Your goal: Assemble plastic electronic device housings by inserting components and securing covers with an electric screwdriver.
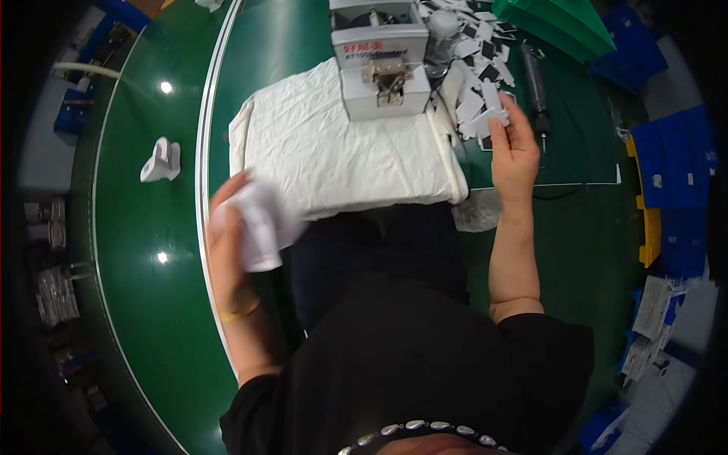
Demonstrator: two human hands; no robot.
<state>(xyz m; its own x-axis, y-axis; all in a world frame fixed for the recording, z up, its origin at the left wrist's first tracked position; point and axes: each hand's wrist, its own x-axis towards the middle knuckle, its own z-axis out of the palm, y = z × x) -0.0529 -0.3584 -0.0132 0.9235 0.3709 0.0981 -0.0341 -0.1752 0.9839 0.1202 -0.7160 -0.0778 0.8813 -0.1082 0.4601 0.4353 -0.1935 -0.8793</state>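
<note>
1 half-open hand (227, 221) around white part (262, 233)

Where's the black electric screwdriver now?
The electric screwdriver lies at the head view's upper right, on the green tabletop, right of the loose white pieces and near the right hand.

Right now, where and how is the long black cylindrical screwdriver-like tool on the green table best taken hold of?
Probably around the thick barrel of the long black tool, from above, with the right hand wrapping across its length. It lies with its thin tip pointing toward the person, and this hand is nearer.
</note>
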